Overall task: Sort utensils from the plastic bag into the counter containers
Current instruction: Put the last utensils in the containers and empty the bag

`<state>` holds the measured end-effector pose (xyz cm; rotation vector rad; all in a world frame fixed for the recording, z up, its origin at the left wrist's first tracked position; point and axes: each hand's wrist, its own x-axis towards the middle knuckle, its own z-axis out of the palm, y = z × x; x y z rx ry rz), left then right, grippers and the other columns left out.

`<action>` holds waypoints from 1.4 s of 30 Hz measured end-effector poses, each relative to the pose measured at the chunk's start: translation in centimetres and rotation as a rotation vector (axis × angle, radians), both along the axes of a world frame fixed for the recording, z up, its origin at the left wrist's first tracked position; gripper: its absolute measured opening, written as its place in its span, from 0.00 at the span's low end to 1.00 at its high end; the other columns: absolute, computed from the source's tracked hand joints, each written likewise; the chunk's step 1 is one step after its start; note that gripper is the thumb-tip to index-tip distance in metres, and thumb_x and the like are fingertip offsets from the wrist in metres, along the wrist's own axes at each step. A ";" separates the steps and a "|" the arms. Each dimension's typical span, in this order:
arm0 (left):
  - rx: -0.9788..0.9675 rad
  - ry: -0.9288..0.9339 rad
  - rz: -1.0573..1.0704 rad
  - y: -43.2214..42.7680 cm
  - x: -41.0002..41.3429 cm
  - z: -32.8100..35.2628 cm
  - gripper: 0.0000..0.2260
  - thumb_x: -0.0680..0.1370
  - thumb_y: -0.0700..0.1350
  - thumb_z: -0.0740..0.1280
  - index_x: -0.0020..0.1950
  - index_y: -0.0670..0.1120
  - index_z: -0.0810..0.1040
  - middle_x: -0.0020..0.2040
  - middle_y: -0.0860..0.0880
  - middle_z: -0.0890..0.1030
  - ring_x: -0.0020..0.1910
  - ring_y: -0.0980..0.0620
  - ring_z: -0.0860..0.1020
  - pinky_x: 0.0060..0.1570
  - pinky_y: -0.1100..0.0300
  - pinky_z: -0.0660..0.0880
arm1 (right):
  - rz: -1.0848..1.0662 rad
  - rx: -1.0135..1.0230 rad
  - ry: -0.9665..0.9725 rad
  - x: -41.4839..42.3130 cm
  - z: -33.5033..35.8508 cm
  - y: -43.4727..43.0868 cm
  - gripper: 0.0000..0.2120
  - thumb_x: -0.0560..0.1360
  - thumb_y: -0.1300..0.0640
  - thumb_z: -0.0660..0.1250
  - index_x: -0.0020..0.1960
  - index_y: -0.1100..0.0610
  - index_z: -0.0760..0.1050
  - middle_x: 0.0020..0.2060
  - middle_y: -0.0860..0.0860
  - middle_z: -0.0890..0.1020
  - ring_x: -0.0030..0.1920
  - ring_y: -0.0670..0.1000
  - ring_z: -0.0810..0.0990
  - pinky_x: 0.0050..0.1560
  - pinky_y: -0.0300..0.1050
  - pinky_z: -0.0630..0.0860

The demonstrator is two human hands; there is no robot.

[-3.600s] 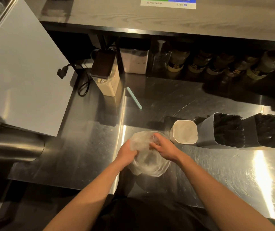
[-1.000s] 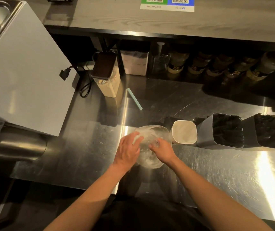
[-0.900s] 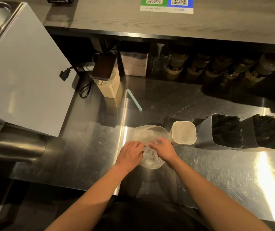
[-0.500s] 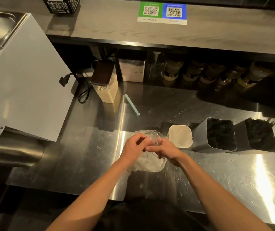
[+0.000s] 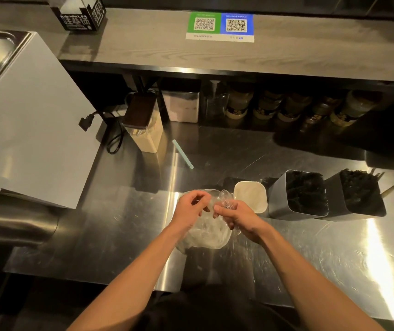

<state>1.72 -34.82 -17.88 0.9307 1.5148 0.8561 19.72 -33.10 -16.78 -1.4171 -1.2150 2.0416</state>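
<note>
A clear plastic bag (image 5: 205, 236) of transparent utensils lies on the steel counter (image 5: 310, 254) below my hands. My right hand (image 5: 237, 217) grips a bunch of clear plastic spoons (image 5: 225, 199) lifted from the bag's mouth. My left hand (image 5: 191, 209) hovers over the bag with curled fingers pinching at the spoons beside the right thumb. Just right of the hands stands a white square container (image 5: 250, 195). Further right are two grey containers, one (image 5: 298, 194) and another (image 5: 358, 195), both packed with black utensils.
A pale blue straw (image 5: 182, 154) lies further back on the counter. A lidded beige canister (image 5: 144, 125) and a black cord (image 5: 114, 137) stand at the back left. Jars (image 5: 286, 108) line the rear under the wooden shelf (image 5: 215, 48). A white appliance (image 5: 24, 120) fills the left.
My hands rose from pressing down in the bag; the right hand now holds a bunch of clear spoons above the bag's mouth and the left hand has closed in on them.
</note>
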 end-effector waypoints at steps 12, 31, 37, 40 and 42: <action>-0.067 0.005 0.172 1.0 3.6 0.9 0.18 0.77 0.61 0.67 0.49 0.46 0.80 0.45 0.48 0.85 0.42 0.55 0.82 0.38 0.62 0.75 | -0.188 0.021 0.064 0.5 0.3 1.0 0.06 0.75 0.59 0.74 0.49 0.62 0.84 0.38 0.54 0.85 0.30 0.46 0.67 0.30 0.37 0.66; -0.007 0.174 -0.145 0.6 4.3 0.7 0.14 0.78 0.35 0.66 0.46 0.53 0.85 0.47 0.52 0.85 0.45 0.53 0.80 0.48 0.60 0.77 | -0.021 0.461 -0.341 3.7 -0.7 2.2 0.16 0.74 0.43 0.73 0.48 0.56 0.78 0.42 0.47 0.82 0.43 0.46 0.79 0.46 0.46 0.75; -0.014 0.072 0.037 0.8 5.2 1.5 0.13 0.77 0.34 0.67 0.58 0.46 0.81 0.43 0.50 0.84 0.40 0.57 0.79 0.40 0.65 0.74 | 0.298 0.680 -0.636 4.3 -0.7 2.8 0.20 0.78 0.38 0.64 0.56 0.54 0.78 0.46 0.52 0.84 0.48 0.55 0.82 0.45 0.51 0.75; -0.054 -0.118 0.240 0.4 6.1 1.5 0.10 0.80 0.38 0.66 0.60 0.45 0.77 0.43 0.45 0.81 0.35 0.54 0.78 0.37 0.60 0.72 | 0.332 0.738 -0.714 4.6 -0.4 2.9 0.22 0.79 0.37 0.61 0.58 0.54 0.78 0.47 0.53 0.84 0.49 0.56 0.81 0.44 0.50 0.74; -0.057 -0.144 0.221 0.3 7.0 1.5 0.08 0.83 0.43 0.62 0.58 0.44 0.79 0.42 0.47 0.80 0.33 0.56 0.75 0.35 0.62 0.70 | 0.362 0.756 -0.727 4.5 -0.3 2.5 0.22 0.80 0.36 0.59 0.52 0.54 0.76 0.46 0.52 0.83 0.48 0.56 0.81 0.41 0.49 0.71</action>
